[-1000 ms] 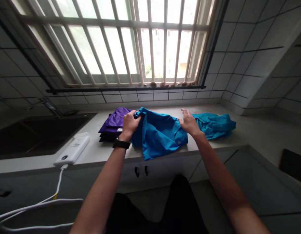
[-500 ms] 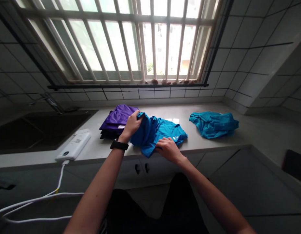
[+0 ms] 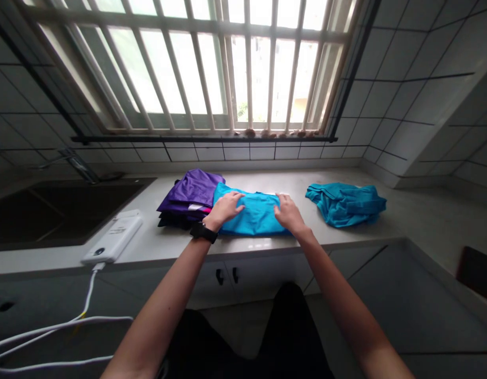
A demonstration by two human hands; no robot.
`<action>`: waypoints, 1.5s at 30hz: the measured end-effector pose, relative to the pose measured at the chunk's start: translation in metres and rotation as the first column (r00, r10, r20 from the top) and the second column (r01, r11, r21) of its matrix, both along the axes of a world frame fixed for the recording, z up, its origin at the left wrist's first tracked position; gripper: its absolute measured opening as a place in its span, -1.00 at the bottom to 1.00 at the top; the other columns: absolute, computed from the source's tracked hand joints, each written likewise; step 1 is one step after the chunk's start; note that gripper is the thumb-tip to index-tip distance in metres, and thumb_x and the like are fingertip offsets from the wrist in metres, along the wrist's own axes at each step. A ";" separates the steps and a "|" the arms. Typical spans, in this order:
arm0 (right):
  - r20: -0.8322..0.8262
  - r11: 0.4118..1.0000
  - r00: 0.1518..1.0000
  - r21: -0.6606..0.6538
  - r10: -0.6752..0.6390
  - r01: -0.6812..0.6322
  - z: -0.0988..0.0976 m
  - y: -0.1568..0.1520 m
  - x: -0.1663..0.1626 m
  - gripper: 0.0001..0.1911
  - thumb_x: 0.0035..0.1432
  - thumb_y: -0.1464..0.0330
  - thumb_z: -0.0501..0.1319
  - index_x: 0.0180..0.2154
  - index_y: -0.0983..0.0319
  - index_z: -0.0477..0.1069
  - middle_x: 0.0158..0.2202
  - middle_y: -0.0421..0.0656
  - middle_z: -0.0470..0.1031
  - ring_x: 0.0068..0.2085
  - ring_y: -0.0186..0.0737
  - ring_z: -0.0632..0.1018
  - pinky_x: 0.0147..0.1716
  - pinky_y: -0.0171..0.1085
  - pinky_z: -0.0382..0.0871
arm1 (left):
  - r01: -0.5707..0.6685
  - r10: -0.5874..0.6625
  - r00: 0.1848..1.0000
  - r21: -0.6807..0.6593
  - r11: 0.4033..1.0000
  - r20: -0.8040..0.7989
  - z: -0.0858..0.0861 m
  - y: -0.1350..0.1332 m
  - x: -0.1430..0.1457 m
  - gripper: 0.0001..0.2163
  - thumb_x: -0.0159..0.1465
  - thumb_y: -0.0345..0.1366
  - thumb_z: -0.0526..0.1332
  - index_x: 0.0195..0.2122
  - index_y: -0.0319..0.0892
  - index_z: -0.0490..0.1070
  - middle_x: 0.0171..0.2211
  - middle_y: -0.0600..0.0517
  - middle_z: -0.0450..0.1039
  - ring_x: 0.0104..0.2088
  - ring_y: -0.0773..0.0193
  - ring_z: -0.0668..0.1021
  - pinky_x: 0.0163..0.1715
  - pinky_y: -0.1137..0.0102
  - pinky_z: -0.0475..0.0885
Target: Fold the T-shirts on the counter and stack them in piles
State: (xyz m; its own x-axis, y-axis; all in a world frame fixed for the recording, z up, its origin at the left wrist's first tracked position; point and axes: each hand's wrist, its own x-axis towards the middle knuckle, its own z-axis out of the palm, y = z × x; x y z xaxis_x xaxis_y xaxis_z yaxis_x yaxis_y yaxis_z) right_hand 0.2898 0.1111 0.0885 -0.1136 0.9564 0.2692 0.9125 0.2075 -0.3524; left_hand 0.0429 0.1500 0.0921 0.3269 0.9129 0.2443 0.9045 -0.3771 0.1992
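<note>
A folded blue garment [image 3: 256, 215] lies on the pale countertop [image 3: 290, 184] in front of me. My left hand [image 3: 226, 207], with a black watch on its wrist, rests flat on the garment's left part, fingers stretched out. My right hand [image 3: 287, 212] presses flat on its right part, fingers spread. Just left of the blue garment sits a folded purple garment [image 3: 191, 192] on top of darker folded cloth. A second, crumpled blue garment [image 3: 346, 202] lies further right on the counter, apart from both hands.
A white power bank [image 3: 112, 237] with white cables hanging off the edge lies left on the counter. A dark sink [image 3: 49, 210] with a tap is at far left. A barred window [image 3: 211, 63] and tiled walls stand behind. Cabinet doors with black handles [image 3: 225, 275] are below.
The blue garment has been folded over from a loose hanging heap into a flat rectangle. My left hand let go of its bunched corner and both hands now lie flat on it.
</note>
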 end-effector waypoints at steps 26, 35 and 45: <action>0.121 0.894 0.892 0.052 0.436 -0.444 -0.013 0.028 0.008 -0.43 0.30 0.64 -0.01 0.24 0.30 0.47 0.35 0.06 0.42 0.37 -0.06 0.41 0.39 0.03 0.20 | -0.081 0.082 0.994 0.012 0.997 -0.071 -0.015 -0.133 0.059 -0.44 0.33 0.21 0.19 -0.01 -0.19 0.63 -0.05 -0.30 0.57 0.04 -0.22 0.58 0.05 0.00 0.47; 0.130 0.798 0.805 0.109 0.579 -0.592 -0.068 -0.083 0.021 -0.14 0.13 0.17 0.47 0.40 0.15 0.27 0.42 0.09 0.30 0.40 0.20 0.35 0.33 0.18 0.30 | -0.033 0.040 0.995 0.076 0.997 -0.088 -0.056 -0.143 0.029 -0.23 0.26 0.22 0.29 0.43 0.02 0.26 0.48 -0.18 0.16 0.46 -0.24 0.20 0.39 -0.20 0.15; 0.218 0.854 0.863 0.165 0.456 -0.493 -0.081 -0.087 0.013 -0.24 0.18 0.44 0.30 0.40 0.10 0.28 0.43 0.02 0.30 0.42 0.11 0.33 0.34 0.16 0.28 | -0.032 0.037 0.997 0.068 0.997 -0.067 -0.058 -0.143 0.031 -0.20 0.25 0.20 0.32 0.44 -0.01 0.24 0.47 -0.21 0.16 0.46 -0.25 0.20 0.40 -0.20 0.13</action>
State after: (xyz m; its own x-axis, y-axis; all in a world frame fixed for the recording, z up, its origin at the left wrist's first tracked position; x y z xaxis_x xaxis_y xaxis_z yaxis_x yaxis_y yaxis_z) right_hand 0.3025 0.0238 0.0072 -0.5993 0.6980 0.3918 0.7244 0.6813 -0.1057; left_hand 0.0737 0.0071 0.0340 0.3134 0.9064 0.2831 0.9279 -0.3558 0.1118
